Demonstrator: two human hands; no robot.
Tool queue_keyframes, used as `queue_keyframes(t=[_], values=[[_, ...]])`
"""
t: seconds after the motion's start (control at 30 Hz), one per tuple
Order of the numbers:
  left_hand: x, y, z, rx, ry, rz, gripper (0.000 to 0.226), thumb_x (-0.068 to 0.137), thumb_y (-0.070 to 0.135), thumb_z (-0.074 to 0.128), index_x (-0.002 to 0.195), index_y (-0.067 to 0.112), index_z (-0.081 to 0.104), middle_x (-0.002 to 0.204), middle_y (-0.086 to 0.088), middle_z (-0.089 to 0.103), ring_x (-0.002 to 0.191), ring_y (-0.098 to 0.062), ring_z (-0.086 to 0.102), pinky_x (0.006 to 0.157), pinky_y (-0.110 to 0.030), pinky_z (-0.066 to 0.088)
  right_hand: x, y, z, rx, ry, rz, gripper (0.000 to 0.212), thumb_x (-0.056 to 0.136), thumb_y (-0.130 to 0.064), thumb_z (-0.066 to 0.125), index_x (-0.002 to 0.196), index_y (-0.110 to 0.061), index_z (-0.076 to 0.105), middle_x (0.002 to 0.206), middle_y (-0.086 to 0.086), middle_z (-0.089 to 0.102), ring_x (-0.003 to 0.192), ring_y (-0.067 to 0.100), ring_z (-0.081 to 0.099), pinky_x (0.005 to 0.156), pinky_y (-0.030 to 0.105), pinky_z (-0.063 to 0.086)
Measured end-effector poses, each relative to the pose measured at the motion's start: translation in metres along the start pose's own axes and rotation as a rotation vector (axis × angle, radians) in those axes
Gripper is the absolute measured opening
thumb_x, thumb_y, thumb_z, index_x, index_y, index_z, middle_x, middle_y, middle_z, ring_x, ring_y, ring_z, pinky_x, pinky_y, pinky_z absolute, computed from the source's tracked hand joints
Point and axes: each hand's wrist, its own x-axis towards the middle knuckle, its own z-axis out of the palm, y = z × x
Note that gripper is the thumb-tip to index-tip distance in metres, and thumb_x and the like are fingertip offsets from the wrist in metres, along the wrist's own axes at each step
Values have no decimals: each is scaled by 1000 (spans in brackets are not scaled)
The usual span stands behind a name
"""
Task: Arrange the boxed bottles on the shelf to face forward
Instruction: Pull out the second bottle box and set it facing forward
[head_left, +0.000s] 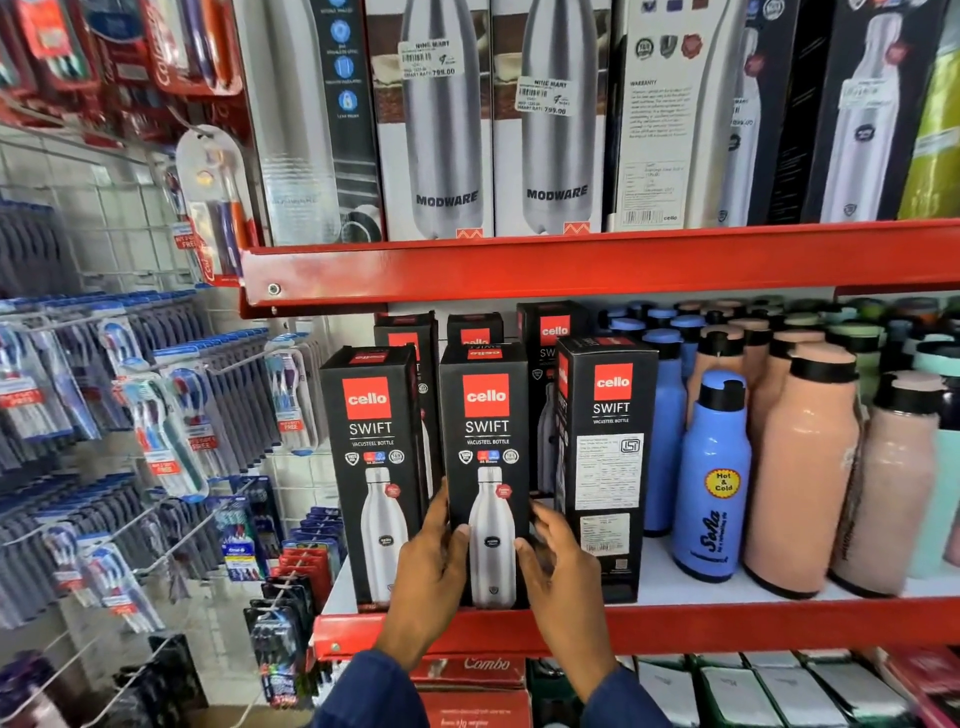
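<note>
Three black Cello Swift bottle boxes stand at the front of the red-edged shelf (727, 621). The left box (376, 467) and the middle box (485, 447) show their bottle picture to the front. The right box (605, 457) is turned, with its white label panel facing out. My left hand (428, 577) grips the lower left edge of the middle box. My right hand (558, 577) grips its lower right edge, between the middle and right boxes. More Cello boxes (550, 332) stand behind.
Blue (711, 478) and peach (802, 478) loose bottles fill the shelf to the right. The upper shelf (571, 265) carries tall Modware boxes (441, 130). Toothbrush packs (156, 415) hang on hooks at the left. Red Combo cartons (478, 670) sit below.
</note>
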Motion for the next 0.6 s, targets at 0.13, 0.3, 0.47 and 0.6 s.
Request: queue_keyframes(t=[0.13, 0.3, 0.47, 0.6], values=[[-11, -1, 2, 69, 25, -19, 54, 100, 28, 54, 151, 26, 37, 74, 20, 63, 66, 0, 60, 71, -24, 56, -4, 5, -3, -19, 6, 3, 47, 90, -13, 64, 132, -27, 52, 109, -27, 58, 97, -30, 50, 85, -3, 40], [-30, 16, -4, 114, 258, -13, 42, 90, 20, 70, 131, 15, 64, 91, 14, 71, 75, 8, 66, 75, -7, 53, -20, 5, -26, 1, 161, 2, 29, 88, -17, 66, 115, -30, 64, 101, -18, 70, 92, -10, 64, 73, 3, 50], [-41, 40, 8, 171, 179, 203, 19, 84, 7, 74, 98, 20, 74, 75, 12, 68, 73, -6, 66, 59, -3, 49, -25, 9, -60, -2, 419, 6, 20, 87, -13, 66, 101, -27, 63, 89, -10, 72, 82, 4, 66, 66, 10, 52], [-34, 54, 45, 149, 71, 218, 40, 88, 25, 66, 128, 21, 64, 114, 6, 74, 97, 0, 70, 89, -17, 55, -10, 21, -84, -39, 431, 37, 27, 91, -10, 58, 115, -22, 59, 102, -13, 67, 92, 4, 63, 78, 17, 51]])
